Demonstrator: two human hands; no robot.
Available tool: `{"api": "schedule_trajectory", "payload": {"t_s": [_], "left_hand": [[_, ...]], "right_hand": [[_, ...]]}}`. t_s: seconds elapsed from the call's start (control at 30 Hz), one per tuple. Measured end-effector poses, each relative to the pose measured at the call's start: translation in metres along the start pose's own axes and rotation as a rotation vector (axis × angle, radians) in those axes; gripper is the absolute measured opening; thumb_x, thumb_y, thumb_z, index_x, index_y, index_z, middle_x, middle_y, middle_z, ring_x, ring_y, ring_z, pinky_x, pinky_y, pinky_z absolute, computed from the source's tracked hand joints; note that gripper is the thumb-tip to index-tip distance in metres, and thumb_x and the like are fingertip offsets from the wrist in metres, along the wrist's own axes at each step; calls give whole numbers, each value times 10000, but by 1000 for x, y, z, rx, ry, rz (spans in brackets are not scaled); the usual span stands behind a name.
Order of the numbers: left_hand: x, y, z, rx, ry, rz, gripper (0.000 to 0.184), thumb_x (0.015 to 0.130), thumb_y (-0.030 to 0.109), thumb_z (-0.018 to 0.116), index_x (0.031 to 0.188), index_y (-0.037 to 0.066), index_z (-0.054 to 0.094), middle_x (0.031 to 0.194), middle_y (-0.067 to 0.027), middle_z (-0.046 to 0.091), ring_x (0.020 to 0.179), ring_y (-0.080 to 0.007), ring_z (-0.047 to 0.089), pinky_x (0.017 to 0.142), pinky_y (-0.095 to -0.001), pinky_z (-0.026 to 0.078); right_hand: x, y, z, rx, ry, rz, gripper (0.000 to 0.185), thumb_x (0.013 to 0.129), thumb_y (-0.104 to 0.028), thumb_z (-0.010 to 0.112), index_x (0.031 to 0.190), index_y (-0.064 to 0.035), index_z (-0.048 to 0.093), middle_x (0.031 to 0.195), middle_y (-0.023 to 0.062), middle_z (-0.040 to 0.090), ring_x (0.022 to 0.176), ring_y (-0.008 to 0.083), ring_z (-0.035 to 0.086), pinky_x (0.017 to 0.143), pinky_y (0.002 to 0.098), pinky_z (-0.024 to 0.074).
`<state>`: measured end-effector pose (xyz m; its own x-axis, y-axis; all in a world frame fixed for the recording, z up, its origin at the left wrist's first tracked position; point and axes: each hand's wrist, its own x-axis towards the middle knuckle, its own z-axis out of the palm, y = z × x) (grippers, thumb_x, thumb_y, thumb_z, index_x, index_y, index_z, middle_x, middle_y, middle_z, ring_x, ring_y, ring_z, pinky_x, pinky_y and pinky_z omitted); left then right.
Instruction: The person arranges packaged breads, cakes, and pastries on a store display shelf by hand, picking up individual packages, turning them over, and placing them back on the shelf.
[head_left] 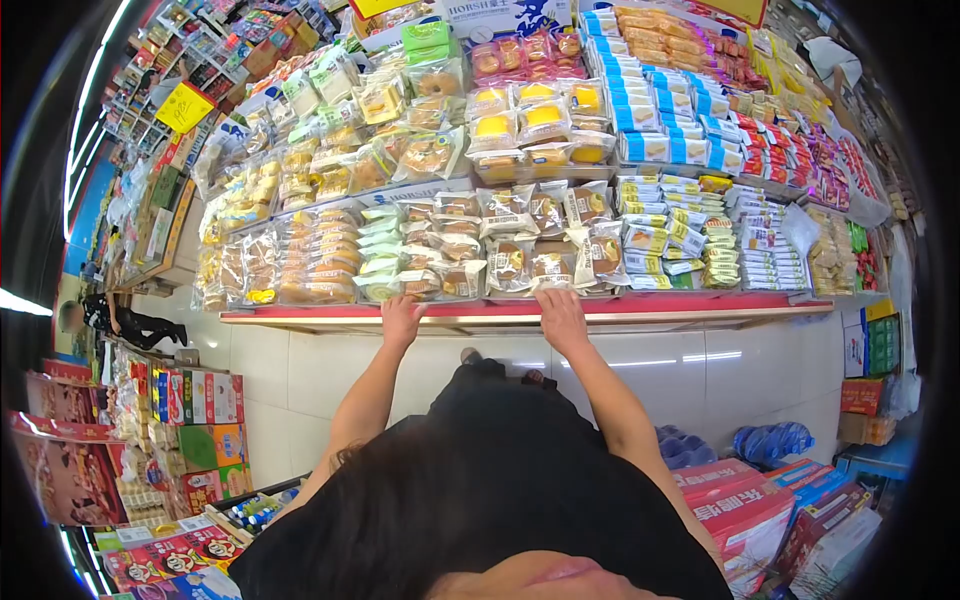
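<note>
My left hand (401, 320) rests at the front edge of the display stand (690, 308), its fingertips by the green-wrapped buns (379, 262) and brown packaged cakes (459, 278). Farther right, my right hand (563, 317) lies on the same edge. Its fingers reach up to the lowest row of brown cakes in clear wrappers (552, 264), touching or nearly touching them. Neither hand has lifted a packet. The fingers of both hands look extended, though the left fingertips are partly hidden at the edge.
Yellow-centred cakes (494, 126), blue-and-white packets (640, 147) and small yellow-white packets (645, 240) fill the tiers. Red cartons (735, 510) stand behind me at right, beside wrapped blue bottles (772, 440). Another person (135, 320) is in the aisle at left.
</note>
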<state>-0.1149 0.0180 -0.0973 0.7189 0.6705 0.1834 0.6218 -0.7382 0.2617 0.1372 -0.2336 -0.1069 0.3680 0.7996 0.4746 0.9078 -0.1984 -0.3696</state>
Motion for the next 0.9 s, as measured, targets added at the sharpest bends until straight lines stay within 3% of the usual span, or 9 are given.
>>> {"api": "schedule_trajectory", "payload": {"t_s": [0.4, 0.9], "left_hand": [[-4, 3, -1, -55, 7, -39, 327, 808, 363, 651, 944, 66, 641, 963, -119, 599, 984, -306, 512, 870, -431, 355], [-9, -4, 12, -50, 55, -4, 324, 759, 306, 701, 983, 86, 626, 988, -122, 596, 996, -316, 504, 883, -438, 348]], "right_hand": [[1, 2, -1, -7, -15, -7, 349, 763, -30, 499, 1103, -98, 540, 1014, 72, 547, 995, 257, 514, 943, 405, 363], [3, -2, 2, -36, -78, 44, 343, 771, -45, 499, 1106, -108, 540, 1030, 66, 558, 1019, 247, 517, 965, 428, 349]]}}
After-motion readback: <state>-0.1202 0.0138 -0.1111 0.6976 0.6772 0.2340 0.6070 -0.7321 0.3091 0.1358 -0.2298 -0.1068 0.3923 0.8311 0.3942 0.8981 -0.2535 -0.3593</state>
